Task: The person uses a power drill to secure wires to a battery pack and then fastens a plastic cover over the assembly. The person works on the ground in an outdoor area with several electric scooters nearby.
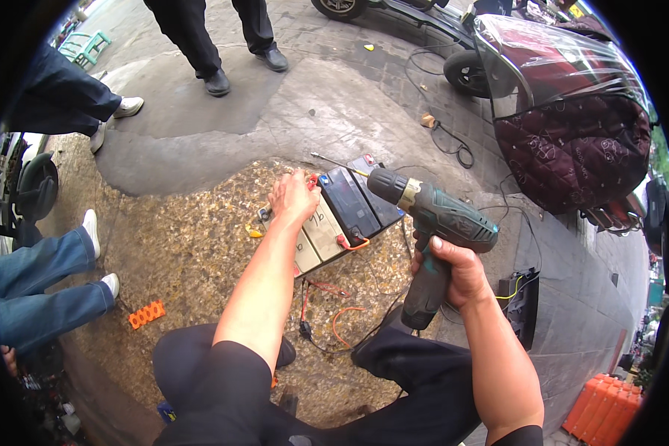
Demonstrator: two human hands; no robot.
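A row of beige and black batteries rests on the pebbled ground in front of me. My left hand (pixel 295 197) lies over the far end of a beige battery (pixel 325 229), fingers bent down beside a red terminal cover (pixel 312 181); what the fingertips hold is hidden. My right hand (pixel 461 273) is wrapped round the grip of a dark green cordless drill (pixel 442 215). From its chuck a long thin bit (pixel 342 164) points left above a black battery (pixel 351 202). A short orange wire (pixel 358 244) joins terminals at the batteries' near side.
Loose wires with a black connector (pixel 305 329) lie between my knees. An orange slotted piece (pixel 146 314) is on the ground at left. Several people stand at left and far side. A scooter with a quilted maroon cover (pixel 572 160) stands at right, near a black open case (pixel 526 308).
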